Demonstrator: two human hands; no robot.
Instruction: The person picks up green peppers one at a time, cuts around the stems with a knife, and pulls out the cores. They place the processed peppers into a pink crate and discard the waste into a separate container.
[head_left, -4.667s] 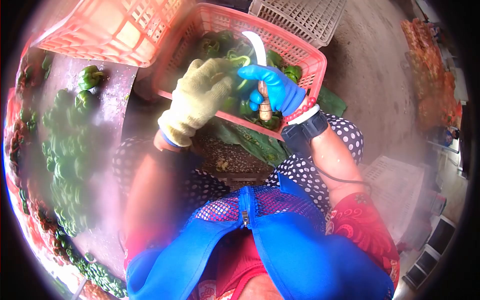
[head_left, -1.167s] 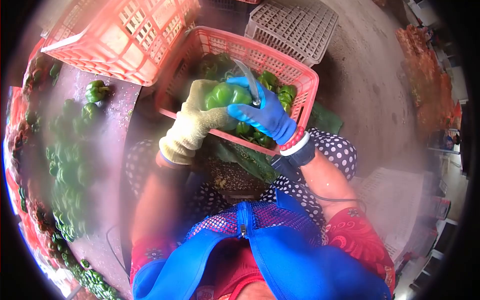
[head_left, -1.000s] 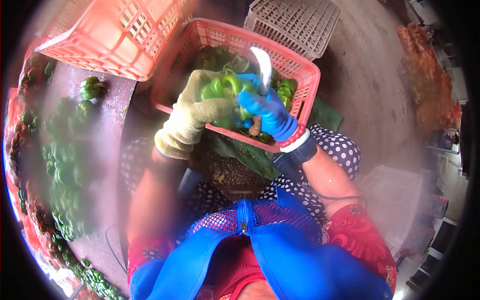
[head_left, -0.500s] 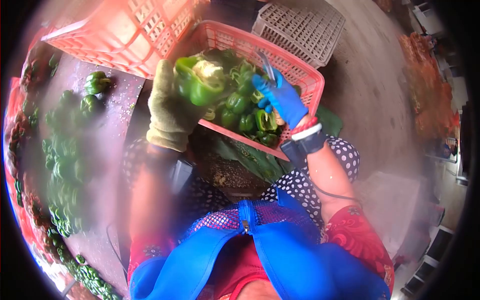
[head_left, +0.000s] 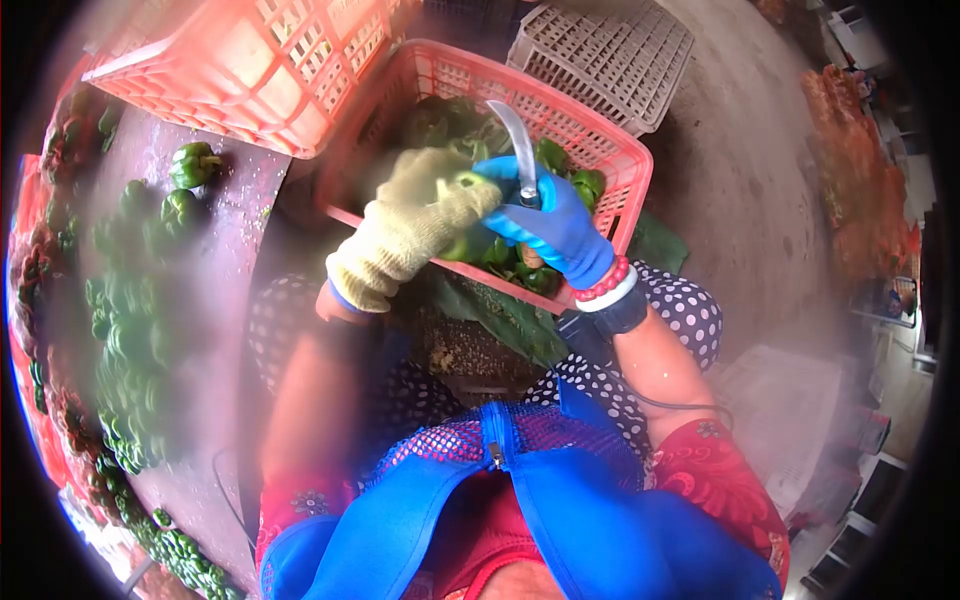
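Note:
My left hand point(head_left: 415, 215), in a cream knit glove, is closed with its back toward me. A bit of green bell pepper point(head_left: 469, 181) shows at its fingertips; the rest of that pepper is hidden behind the glove. My right hand point(head_left: 560, 225), in a blue glove, grips a knife point(head_left: 517, 140) with a short curved blade pointing up and away from me. The two hands meet at the fingers. Beneath them, a pink plastic crate point(head_left: 625, 190) holds several green peppers point(head_left: 535, 275) and cut pieces.
Another pink crate point(head_left: 220, 75) stands at the upper left, and a grey crate point(head_left: 605, 60) lies behind the first. On the left surface point(head_left: 225, 260) sit a whole bell pepper point(head_left: 193, 165) and a blurred pile of green peppers point(head_left: 130, 330). Leafy greens point(head_left: 500, 315) lie below the crate.
My left hand has moved right and turned over, so the cut pepper with its pale seed core is now mostly hidden. The knife stands more upright, and both hands have come together.

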